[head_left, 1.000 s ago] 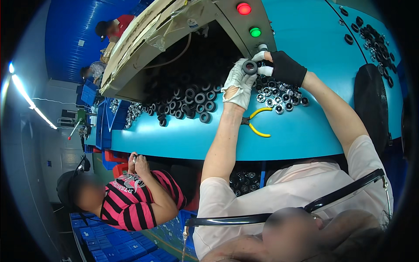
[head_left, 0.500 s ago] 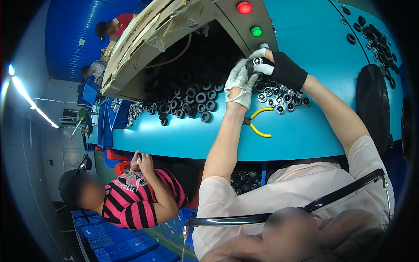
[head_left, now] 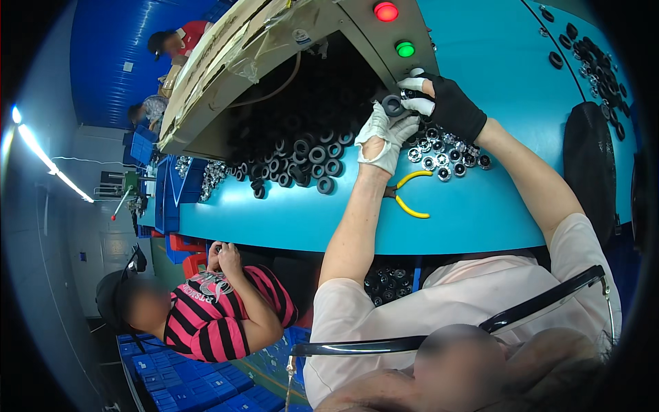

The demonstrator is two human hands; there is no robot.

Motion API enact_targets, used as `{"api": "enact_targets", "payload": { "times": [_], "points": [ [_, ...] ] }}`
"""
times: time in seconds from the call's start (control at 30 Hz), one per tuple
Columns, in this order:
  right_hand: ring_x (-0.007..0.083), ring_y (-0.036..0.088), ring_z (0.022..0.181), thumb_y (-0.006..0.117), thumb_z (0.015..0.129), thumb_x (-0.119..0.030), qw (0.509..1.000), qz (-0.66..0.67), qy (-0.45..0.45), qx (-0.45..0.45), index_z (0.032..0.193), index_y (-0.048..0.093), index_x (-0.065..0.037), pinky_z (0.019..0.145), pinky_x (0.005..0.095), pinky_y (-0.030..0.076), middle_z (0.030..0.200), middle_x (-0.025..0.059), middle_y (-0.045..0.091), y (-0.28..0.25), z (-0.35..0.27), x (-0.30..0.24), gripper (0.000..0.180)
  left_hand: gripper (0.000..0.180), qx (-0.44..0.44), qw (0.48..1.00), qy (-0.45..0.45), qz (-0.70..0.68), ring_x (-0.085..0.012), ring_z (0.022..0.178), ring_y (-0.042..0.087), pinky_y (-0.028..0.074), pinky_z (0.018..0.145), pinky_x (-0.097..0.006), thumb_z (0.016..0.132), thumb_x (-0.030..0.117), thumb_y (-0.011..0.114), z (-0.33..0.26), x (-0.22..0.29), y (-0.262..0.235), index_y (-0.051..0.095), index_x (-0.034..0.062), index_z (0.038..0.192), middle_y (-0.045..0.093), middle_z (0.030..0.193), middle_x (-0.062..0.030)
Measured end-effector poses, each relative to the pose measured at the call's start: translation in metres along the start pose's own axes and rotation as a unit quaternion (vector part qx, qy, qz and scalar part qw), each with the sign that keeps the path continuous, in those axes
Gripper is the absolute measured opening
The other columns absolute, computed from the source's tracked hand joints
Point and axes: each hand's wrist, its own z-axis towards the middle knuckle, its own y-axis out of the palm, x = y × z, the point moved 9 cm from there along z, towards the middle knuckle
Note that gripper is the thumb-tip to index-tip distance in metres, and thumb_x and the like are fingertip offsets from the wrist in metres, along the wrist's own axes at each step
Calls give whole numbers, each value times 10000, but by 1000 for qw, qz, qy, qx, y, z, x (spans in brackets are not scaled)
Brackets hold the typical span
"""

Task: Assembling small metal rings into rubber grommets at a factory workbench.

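Overhead, red lamp (head_left: 386,12), green lamp (head_left: 405,49)

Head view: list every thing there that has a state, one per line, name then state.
Red lamp: lit.
Green lamp: lit.
Yellow-handled pliers: lying on the blue table, handles spread, unheld.
Black ring: pinched between both hands.
Left hand: white glove, fingers on the ring.
Right hand: black glove, gripping the ring.
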Motion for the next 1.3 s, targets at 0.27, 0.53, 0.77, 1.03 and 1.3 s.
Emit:
{"api": "enact_targets", "payload": {
  "times": [0.27, 0.53, 0.77, 1.03, 1.3],
  "points": [
    [281, 609, 822, 634, 788, -147, 1000, 23, 11, -8, 1041, 591, -8, 707, 323, 479, 906, 151, 598, -1, 0, -2, 292, 344, 10, 1000, 7, -13, -275, 881, 612, 536, 764, -390, 920, 319, 508, 3, 0, -4, 509, 31, 1107, 578, 990, -119],
    [291, 598, 807, 643, 785, -144, 997, -37, -57, 23, 1038, 592, 1, 704, 330, 478, 898, 148, 593, -2, 1, -11, 296, 350, -14, 999, 23, -23, -267, 908, 601, 523, 799, -394, 908, 310, 533, 3, 3, -1, 508, 33, 1119, 570, 1016, -110],
    [283, 601, 732, 653, 775, -163, 989, -117, -89, 20, 1052, 611, -93, 653, 346, 487, 849, 126, 602, 7, -6, -21, 289, 397, -39, 997, 65, 21, -231, 1018, 559, 471, 917, -399, 924, 306, 502, 0, 7, 7, 472, 45, 1222, 544, 1133, -100],
    [252, 589, 729, 675, 742, -157, 990, -100, -100, 5, 1058, 616, -122, 634, 319, 484, 807, 84, 576, 16, -13, -21, 323, 392, -31, 995, 74, 61, -196, 1005, 560, 474, 872, -346, 928, 315, 499, -3, 7, 5, 478, 41, 1207, 542, 1123, -71],
    [308, 559, 972, 703, 684, -120, 999, -10, 19, 32, 1114, 547, -25, 895, 365, 417, 1031, 136, 589, 9, -11, -4, 467, 344, -21, 971, 111, 212, -157, 893, 589, 514, 769, -266, 902, 91, 538, -4, 20, 12, 429, -44, 1199, 548, 1078, -116]
  ]
}}
